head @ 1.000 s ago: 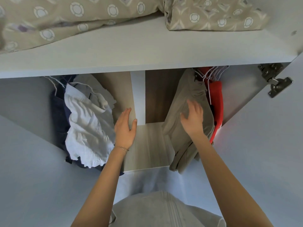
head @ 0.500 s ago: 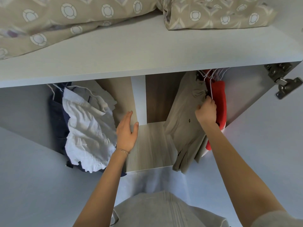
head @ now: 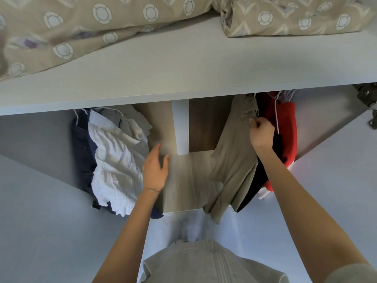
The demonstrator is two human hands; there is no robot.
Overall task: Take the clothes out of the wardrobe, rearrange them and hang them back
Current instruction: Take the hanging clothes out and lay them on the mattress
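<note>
Inside, right hand [head: 262, 133] fingers [head: 253, 123] tight on beige garment [head: 234, 158] — left hand [head: 156, 171] fingers [head: 156, 149] loose, empty

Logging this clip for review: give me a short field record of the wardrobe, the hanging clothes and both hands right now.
left side: white garment hanging beside dark blue garment
right side: beige garment beside red garment
left hand: open, beside the white garment
right hand: fingers pinch the beige garment near its top
top shelf: patterned bedding lies on it
</note>
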